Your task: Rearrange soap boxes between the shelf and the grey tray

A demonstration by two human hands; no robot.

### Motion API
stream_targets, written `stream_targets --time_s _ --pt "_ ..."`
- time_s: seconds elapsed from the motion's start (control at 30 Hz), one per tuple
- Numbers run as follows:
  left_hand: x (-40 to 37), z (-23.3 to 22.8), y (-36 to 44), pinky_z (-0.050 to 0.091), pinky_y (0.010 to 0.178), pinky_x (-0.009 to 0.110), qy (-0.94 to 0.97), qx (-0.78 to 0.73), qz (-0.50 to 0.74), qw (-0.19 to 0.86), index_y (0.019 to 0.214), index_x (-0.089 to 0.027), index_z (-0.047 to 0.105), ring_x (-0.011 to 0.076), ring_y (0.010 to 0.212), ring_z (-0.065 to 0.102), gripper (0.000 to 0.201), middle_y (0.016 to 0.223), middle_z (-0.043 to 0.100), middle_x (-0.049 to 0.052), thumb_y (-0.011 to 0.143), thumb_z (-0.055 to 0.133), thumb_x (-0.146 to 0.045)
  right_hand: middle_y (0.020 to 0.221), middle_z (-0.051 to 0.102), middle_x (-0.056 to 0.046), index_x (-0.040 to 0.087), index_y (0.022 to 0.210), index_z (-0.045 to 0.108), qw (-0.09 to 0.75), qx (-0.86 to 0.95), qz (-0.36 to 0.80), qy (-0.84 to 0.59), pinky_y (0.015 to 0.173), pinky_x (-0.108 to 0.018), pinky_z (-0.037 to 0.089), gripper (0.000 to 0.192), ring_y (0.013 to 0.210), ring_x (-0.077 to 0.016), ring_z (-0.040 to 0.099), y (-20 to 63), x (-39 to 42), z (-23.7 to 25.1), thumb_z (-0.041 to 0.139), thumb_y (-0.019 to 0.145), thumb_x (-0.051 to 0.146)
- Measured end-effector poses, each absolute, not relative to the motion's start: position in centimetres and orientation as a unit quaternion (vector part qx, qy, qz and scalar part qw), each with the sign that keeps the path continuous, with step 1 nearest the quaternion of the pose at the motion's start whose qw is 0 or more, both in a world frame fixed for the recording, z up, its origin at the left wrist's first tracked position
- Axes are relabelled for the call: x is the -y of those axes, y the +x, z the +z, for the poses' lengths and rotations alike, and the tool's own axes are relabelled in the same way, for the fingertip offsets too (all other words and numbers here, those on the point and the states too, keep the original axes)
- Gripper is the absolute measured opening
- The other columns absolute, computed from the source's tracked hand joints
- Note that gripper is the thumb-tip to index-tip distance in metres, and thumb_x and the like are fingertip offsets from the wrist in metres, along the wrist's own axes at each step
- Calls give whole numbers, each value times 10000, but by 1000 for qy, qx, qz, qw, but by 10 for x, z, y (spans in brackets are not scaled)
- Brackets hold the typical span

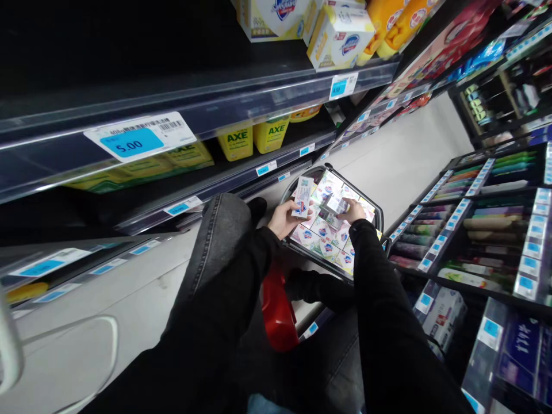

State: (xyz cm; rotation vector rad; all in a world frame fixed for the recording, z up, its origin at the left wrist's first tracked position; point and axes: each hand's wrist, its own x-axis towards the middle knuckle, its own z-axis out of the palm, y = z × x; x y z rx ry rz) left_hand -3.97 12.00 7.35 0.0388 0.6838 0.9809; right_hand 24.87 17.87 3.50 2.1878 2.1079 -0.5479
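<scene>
My left hand (282, 219) holds a small white soap box (303, 196) with a blue and red logo, lifted just above a dark basket (379, 214). The basket sits on the floor of a shop aisle and is filled with several similar soap boxes (324, 237). My right hand (352, 212) reaches into the basket and grips another soap box (337, 202) near its middle. Both arms are in black sleeves. My knee in grey jeans (219, 241) is raised to the left of the basket.
Shelves on the left carry yellow AXE packs (252, 138), blue price tags (133, 142) and stacked soap packs (338, 35) above. Shelves on the right hold rows of small packets (487, 221). A red object (277, 313) lies by my legs. Pale floor (401, 155) runs up the aisle.
</scene>
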Motion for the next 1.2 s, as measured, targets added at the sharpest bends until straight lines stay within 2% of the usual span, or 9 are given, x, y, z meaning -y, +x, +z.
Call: stream_targets --time_s 0.23,0.3,0.37,0.43,0.5,0.67,0.77,0.9,1.2 --pt "-120 74 -36 557 739 334 44 -352 456 816 920 -139 567 230 859 661 363 906 667 70 558 560 -167 1238 615 -158 148 1239 620 -20 -667 -181 723 1033 -495 419 769 1167 -337 547 246 -177 36 859 519 278" --pt "-120 71 -33 545 728 332 75 -384 458 798 922 -182 496 219 840 651 386 856 636 27 546 581 -174 1263 597 -172 155 1212 627 -87 -642 -170 742 1016 -518 418 703 1168 -342 535 239 -174 42 825 569 360" --pt "-120 68 -31 531 758 341 142 -449 449 760 931 -210 445 218 854 640 417 851 618 4 553 620 -201 1236 611 -166 156 1142 647 -182 -606 -186 751 963 -486 460 524 1088 -297 580 230 -166 50 705 700 431" --pt "-120 66 -30 511 826 359 238 -543 411 692 942 -219 429 236 919 632 447 903 626 14 571 676 -244 1145 655 -148 146 1058 666 -257 -578 -232 739 904 -427 498 410 982 -243 621 221 -150 59 576 795 448" --pt "-117 64 -30 488 881 368 332 -625 354 612 966 -219 430 260 996 624 470 986 642 43 600 719 -281 1066 683 -128 149 1012 676 -283 -566 -268 727 867 -399 514 389 930 -222 633 216 -125 65 521 825 453" --pt "-110 55 -20 484 878 352 507 -679 232 477 1131 -173 417 286 1041 640 535 1086 655 136 703 722 -273 1154 643 -153 164 1104 663 -188 -610 -176 749 914 -484 493 412 1044 -295 605 239 -82 58 584 793 422" --pt "-116 45 1 456 941 374 589 -690 174 384 1199 -86 422 319 1109 602 600 1136 624 215 733 727 -309 1310 560 -190 142 1247 597 -129 -646 -142 739 1011 -522 436 561 1207 -343 527 258 -99 41 680 736 356" --pt "-140 31 35 356 1057 445 642 -709 130 261 1216 -10 452 372 1236 480 648 1254 534 281 752 721 -373 1443 446 -219 110 1365 510 -69 -671 -162 720 1079 -504 394 763 1276 -351 480 260 -142 22 775 674 294" --pt "-163 5 58 349 1062 464 682 -689 80 232 1334 8 424 379 1266 434 710 1323 461 263 824 663 -424 1323 577 -166 138 1317 580 -31 -699 -170 694 1027 -474 461 681 1141 -325 572 256 -159 16 797 684 263"
